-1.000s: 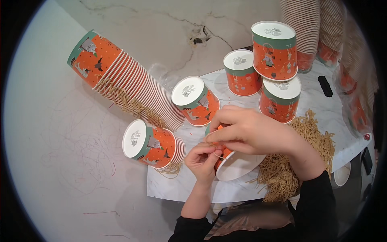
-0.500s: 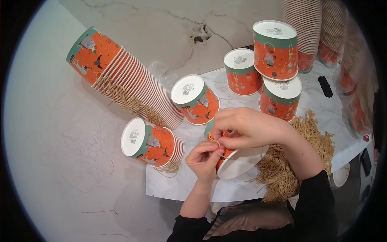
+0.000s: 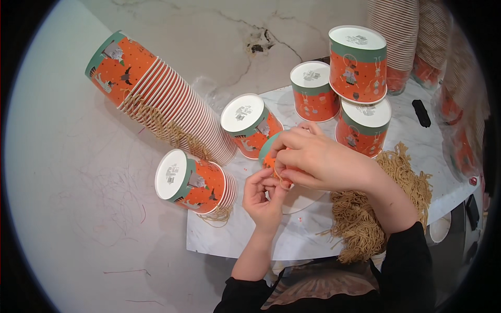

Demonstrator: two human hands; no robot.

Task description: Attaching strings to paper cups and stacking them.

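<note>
An orange paper bucket with a green band [image 3: 266, 151] lies tilted between my hands, mostly hidden by them. Part of its white open end [image 3: 307, 200] shows below the fingers. My left hand [image 3: 264, 202] is closed, thumb and fingers pinching a tan cord [image 3: 282, 180] at the bucket's edge. From above, my right hand [image 3: 315, 160] pinches the same cord with bent fingers. A loose pile of tan cords [image 3: 360, 224] lies beside my right forearm. Just behind the held bucket stands another upturned orange bucket [image 3: 250, 125].
To the left leans a long nested stack of buckets [image 3: 177, 109], cords hanging along it. A shorter stack [image 3: 201, 182] lies nearer. Upturned buckets [image 3: 357, 65] are piled at the back right. Wrapped stacks [image 3: 395, 41] and a black object [image 3: 421, 113] sit further right on the marbled tabletop [image 3: 229, 240].
The held bucket has turned, so less of its white open end shows. My right hand has shifted slightly and spread over it; my left fingers have curled more around the cord.
</note>
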